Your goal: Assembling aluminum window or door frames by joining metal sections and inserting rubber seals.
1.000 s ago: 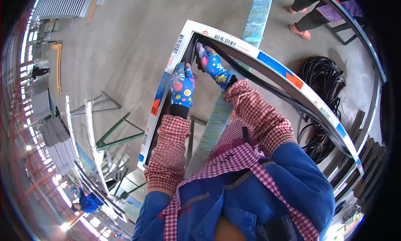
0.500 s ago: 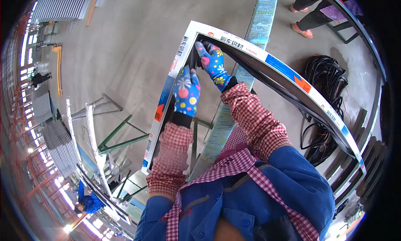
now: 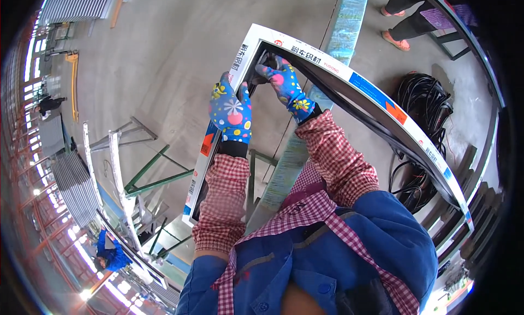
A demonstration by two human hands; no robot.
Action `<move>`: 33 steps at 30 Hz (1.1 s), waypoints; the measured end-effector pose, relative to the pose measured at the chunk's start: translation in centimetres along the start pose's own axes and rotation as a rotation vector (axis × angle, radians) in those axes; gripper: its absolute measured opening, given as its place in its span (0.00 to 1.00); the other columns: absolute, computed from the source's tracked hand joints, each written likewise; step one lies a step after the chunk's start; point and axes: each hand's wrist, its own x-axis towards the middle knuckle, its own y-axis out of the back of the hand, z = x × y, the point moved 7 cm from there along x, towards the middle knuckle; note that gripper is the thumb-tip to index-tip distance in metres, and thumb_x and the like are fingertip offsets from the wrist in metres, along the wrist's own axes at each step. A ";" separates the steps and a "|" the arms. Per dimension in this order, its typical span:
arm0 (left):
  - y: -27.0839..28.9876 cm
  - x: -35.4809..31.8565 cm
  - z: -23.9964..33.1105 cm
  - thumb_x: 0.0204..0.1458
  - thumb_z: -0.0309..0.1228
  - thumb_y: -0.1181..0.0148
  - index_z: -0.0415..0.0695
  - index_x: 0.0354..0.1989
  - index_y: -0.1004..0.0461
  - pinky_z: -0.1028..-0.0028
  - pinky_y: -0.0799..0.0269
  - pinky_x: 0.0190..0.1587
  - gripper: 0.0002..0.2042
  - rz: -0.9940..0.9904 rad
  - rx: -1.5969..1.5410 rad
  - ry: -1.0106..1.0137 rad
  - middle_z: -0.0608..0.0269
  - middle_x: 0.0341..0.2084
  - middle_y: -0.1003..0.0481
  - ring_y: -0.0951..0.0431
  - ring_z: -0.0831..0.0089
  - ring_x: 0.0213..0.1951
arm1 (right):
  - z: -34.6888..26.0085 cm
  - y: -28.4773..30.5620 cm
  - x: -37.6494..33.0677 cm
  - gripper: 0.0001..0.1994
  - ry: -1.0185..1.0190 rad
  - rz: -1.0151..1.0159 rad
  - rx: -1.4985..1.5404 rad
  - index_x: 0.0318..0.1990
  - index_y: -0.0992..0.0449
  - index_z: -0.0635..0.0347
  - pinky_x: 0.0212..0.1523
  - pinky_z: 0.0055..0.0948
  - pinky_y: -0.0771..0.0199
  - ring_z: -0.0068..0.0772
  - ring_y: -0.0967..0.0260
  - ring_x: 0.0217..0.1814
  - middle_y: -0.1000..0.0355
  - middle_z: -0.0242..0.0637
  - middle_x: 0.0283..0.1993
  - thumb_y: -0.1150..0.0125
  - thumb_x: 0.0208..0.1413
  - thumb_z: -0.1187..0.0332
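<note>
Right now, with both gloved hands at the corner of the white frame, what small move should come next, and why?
Probably press the black strip deeper into the corner with the right hand. Its fingertips sit right at the inside corner of the white frame, while the left hand steadies the side bar just below. The strip's exact seating is hard to see.

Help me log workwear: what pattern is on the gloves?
Blue with colourful flowers and dots, on left hand and right hand; head view.

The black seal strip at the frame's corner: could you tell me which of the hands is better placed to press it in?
Probably the right hand: its fingertips sit in the corner of the white frame on the black strip. The left hand grips the side rail lower down.
</note>
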 end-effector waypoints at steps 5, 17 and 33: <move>1.1 -0.4 1.4 0.48 0.51 0.40 0.42 0.57 0.37 0.64 0.28 0.40 0.33 -0.010 0.084 -0.001 0.56 0.37 0.27 0.25 0.60 0.40 | 0.2 0.4 0.1 0.15 -0.057 -0.038 -0.018 0.51 0.32 0.65 0.39 0.31 0.22 0.32 0.26 0.40 0.28 0.39 0.42 0.45 0.56 0.74; -1.9 2.2 2.4 0.46 0.43 0.38 0.44 0.53 0.34 0.64 0.31 0.41 0.27 -0.041 0.212 0.049 0.58 0.39 0.27 0.26 0.61 0.42 | -4.1 -1.3 -0.1 0.20 -0.160 -0.316 -0.261 0.55 0.35 0.68 0.54 0.36 0.30 0.39 0.33 0.56 0.31 0.44 0.52 0.45 0.57 0.68; 0.5 1.7 3.0 0.45 0.41 0.38 0.44 0.52 0.32 0.63 0.33 0.47 0.25 0.051 -0.068 0.173 0.57 0.39 0.27 0.27 0.62 0.45 | -7.8 -9.4 3.7 0.13 0.996 -1.036 -1.581 0.35 0.26 0.50 0.42 0.37 0.32 0.37 0.28 0.40 0.28 0.31 0.33 0.37 0.38 0.63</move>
